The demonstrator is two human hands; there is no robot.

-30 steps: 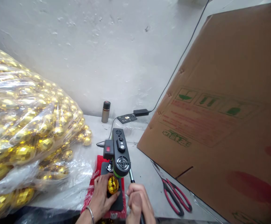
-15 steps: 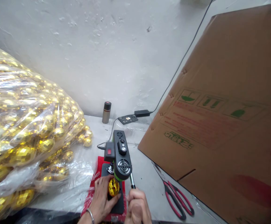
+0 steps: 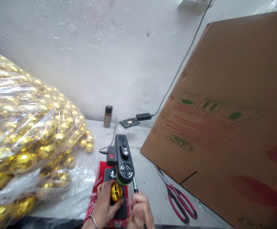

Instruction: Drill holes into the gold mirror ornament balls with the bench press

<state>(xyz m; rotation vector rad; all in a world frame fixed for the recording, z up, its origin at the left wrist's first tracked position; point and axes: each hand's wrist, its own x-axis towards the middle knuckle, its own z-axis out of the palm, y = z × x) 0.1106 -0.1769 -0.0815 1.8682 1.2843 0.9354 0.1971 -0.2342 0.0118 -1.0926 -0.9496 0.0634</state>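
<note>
Since the earlier frame our hands barely shifted. Bag of gold balls (image 3: 26, 140): left. Our left hand (image 3: 105, 203) gripped one gold ball (image 3: 116, 192) under the small drill press (image 3: 123, 162); our right hand (image 3: 139, 211) clasped its lever (image 3: 135, 185). Scissors (image 3: 180, 203), cardboard box (image 3: 226, 127): right.

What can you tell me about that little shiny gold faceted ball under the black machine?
The small gold faceted ball looks like mirrored plastic, its many flat facets catching the light. It sits on the dark base plate of the black and green bench machine, right beneath the machine's head. The left hand grips it from the left side, fingers curled round it. It matches the gold balls in the clear plastic bag to the left.
</note>
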